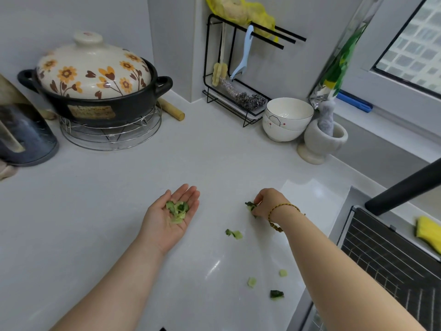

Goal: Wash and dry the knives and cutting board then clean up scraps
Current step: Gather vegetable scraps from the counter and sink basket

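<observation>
The left hand (167, 226) is held palm up over the surface (114, 201), its fingers straight and relaxed. A small heap of green scraps (177, 210) is carried in the open palm. Whether the back of this hand touches the surface cannot be told.

To the right, a dark green scrap (250, 206) is pinched against the surface by the curled fingertips of the right hand (269, 203). A braided bracelet (281, 212) is worn on that wrist.

Between the two forearms a pair of bits (233, 234), one dark and one pale, is seen lying together on the surface. Nearer the person, three more pieces are scattered beside the right forearm: a pale cube (251, 282), a smaller pale bit (283, 273) and a dark leaf (276, 294).

At the back left a flowered pot (95, 77) is set on a wire stand (109, 136), with a kettle (23, 137) at the left edge. Stacked bowls (286, 118) and a mortar (322, 144) are placed at the back right, just beside each other, in front of a black rack (212, 75). A dark grid (393, 261) is seen at the far right, with a yellow cloth (429, 231) beyond it.
</observation>
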A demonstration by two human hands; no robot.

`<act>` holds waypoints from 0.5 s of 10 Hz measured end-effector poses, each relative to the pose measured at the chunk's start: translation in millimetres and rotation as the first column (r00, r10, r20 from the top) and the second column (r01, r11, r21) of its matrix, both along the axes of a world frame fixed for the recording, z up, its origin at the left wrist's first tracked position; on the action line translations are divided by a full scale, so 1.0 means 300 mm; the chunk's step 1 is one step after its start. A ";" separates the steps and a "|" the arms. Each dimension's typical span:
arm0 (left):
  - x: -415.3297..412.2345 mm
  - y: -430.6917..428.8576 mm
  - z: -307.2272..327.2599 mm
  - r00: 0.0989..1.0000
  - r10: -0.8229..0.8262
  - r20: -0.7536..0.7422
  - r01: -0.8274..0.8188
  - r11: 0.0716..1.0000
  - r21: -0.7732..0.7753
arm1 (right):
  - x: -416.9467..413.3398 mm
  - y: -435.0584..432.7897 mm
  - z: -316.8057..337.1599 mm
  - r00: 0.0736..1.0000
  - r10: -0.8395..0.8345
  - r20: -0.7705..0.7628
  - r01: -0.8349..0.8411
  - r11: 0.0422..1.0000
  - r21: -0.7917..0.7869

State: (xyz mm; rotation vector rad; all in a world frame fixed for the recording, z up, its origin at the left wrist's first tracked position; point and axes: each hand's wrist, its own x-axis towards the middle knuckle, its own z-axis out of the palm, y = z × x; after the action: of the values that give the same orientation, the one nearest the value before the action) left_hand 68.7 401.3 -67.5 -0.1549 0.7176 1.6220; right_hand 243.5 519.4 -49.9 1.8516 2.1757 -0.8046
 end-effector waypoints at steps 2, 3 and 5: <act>-0.009 -0.001 -0.003 1.000 0.011 0.002 -0.011 1.000 -0.008 | -0.002 -0.004 0.006 0.999 0.038 0.034 -0.038 0.999 -0.016; -0.009 -0.001 -0.005 1.000 0.014 0.002 -0.014 1.000 -0.009 | 0.013 -0.019 -0.005 0.999 0.034 -0.024 -0.033 0.999 0.032; 0.002 0.004 -0.005 0.999 0.018 0.030 -0.018 1.000 -0.010 | 0.040 -0.052 -0.018 0.977 -0.062 -0.202 0.077 0.995 0.069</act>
State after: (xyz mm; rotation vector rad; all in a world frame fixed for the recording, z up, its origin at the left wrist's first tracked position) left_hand 69.5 402.6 -69.1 -0.1924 0.7029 1.6306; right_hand 255.5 503.7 -55.2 1.9713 2.3004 -0.9732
